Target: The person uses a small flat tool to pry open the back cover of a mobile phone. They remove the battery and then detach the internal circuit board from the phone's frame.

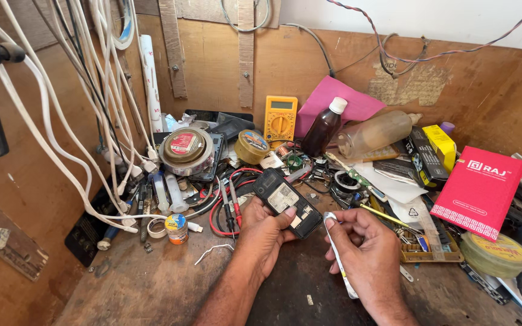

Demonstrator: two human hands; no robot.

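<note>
On the desk [152, 284], phone [286, 202] lower end hidden by thumb | left hand [267, 232] gripping phone, tilted | right hand [364, 241] pinching white tweezers [338, 253], tip kinda unclear

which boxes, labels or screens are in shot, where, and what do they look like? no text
Red box: right of the bench, tilted, flat rectangle, white patterned band.
Yellow box: behind it, small, upright.
Black box: beside the yellow one, white print.
Multimeter: against the back wall, yellow, grey screen, round dial.
Round tin: left of centre, red and white lid label.
Phone: in the left hand, black, open back, pale label.
</note>
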